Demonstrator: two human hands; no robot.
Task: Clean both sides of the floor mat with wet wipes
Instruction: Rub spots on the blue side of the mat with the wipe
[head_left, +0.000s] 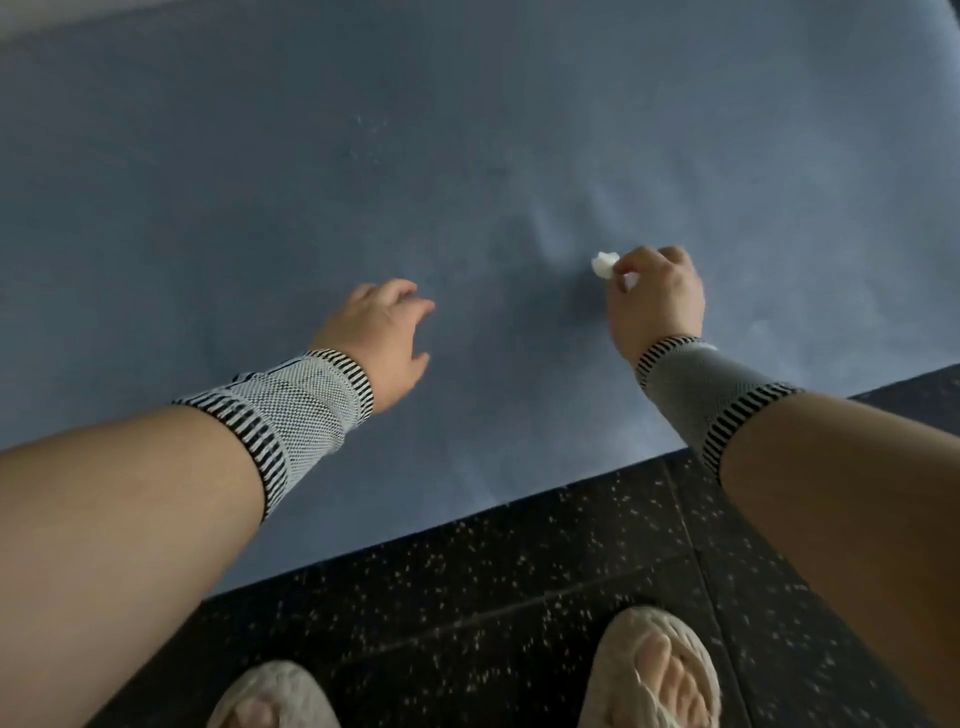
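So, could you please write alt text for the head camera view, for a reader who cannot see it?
Seen from above, a person's right hand pinches a small white wet wipe over a blue floor mat, while the open left hand reaches out beside it. Both wrists wear knitted bands, and two sandalled feet stand on dark speckled floor.

The floor (519, 613) is dark, nearly black, flecked all over with small pale specks and crossed by thin seams that split it into large tiles. A blue-grey mat (260, 234) lies flat on it and covers most of the view, its near edge running at a slant from lower left to upper right, with faint pale smears and shallow dents on its surface. Two feet in pale slippers (657, 670) stand on the floor just short of that edge.
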